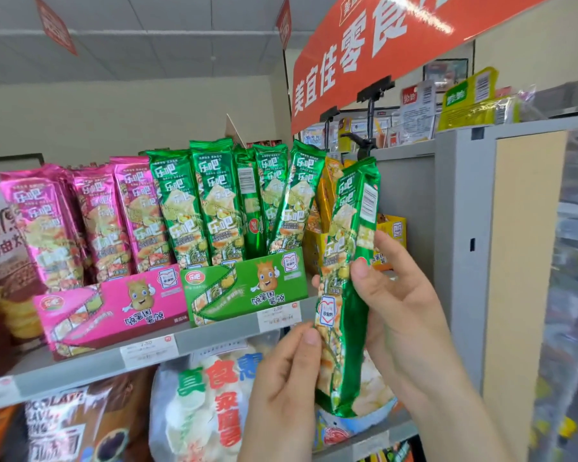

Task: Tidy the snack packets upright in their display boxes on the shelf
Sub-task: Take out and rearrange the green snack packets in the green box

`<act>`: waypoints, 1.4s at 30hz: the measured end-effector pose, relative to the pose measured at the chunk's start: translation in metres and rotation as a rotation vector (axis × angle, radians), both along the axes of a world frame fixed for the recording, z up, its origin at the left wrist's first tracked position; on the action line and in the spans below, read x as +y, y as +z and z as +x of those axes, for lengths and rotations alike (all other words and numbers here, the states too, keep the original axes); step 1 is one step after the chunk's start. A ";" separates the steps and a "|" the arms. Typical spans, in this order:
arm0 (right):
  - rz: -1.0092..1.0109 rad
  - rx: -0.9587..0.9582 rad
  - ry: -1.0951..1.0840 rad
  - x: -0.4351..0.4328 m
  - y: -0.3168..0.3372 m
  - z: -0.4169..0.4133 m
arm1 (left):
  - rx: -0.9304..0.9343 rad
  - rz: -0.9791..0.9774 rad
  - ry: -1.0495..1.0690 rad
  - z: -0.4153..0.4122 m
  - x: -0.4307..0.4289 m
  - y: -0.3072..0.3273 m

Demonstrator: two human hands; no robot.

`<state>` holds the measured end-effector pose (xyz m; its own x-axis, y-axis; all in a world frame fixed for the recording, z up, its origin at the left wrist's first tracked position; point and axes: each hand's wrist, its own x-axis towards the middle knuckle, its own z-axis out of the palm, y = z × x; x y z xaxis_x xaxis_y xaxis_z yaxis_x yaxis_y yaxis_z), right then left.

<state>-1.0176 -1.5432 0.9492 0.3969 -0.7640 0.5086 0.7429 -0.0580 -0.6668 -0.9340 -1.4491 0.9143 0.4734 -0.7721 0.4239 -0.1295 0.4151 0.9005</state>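
Head view: I am holding one green snack packet (347, 285) out in front of the shelf, off to the 3 o'clock side of its box. My right hand (404, 301) wraps the packet's middle from behind, thumb pressed on its front face and fingers (386, 248) curled round the far edge. My left hand (287, 371) pinches its lower left edge between thumb and forefinger. Both hands are closed on this packet, which stands nearly upright with a slight rightward lean.

At 9 o'clock from the packet sits the green display box (247, 288) on the shelf (80, 365). Its packets stand raggedly: the rightmost leaning packet (297, 198) tips toward 1 o'clock and another is turned barcode outward. Further toward 9 o'clock, the pink display box (114, 311) holds pink packets, leaning slightly.

I judge I am mid-task, with a packet pulled out, ready to reinsert. Next calls for carrying it toward 9 o'clock, lowering its bottom end into the green box, and straightening the leaning neighbour to make room.
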 end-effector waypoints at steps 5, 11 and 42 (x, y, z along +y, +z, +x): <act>-0.093 0.014 -0.130 0.012 0.000 0.002 | -0.063 -0.042 0.049 0.000 0.004 -0.003; -0.121 0.103 -0.056 0.021 -0.001 0.001 | 0.201 -0.049 -0.202 0.000 0.017 -0.006; -0.155 0.369 -0.052 0.054 -0.044 -0.004 | 0.872 0.057 -0.690 0.000 0.063 -0.046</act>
<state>-1.0215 -1.4893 0.9054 0.5374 -0.7132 0.4501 0.4484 -0.2104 -0.8687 -0.9337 -1.3864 0.8682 0.0531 -0.9924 0.1108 0.7993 0.1087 0.5910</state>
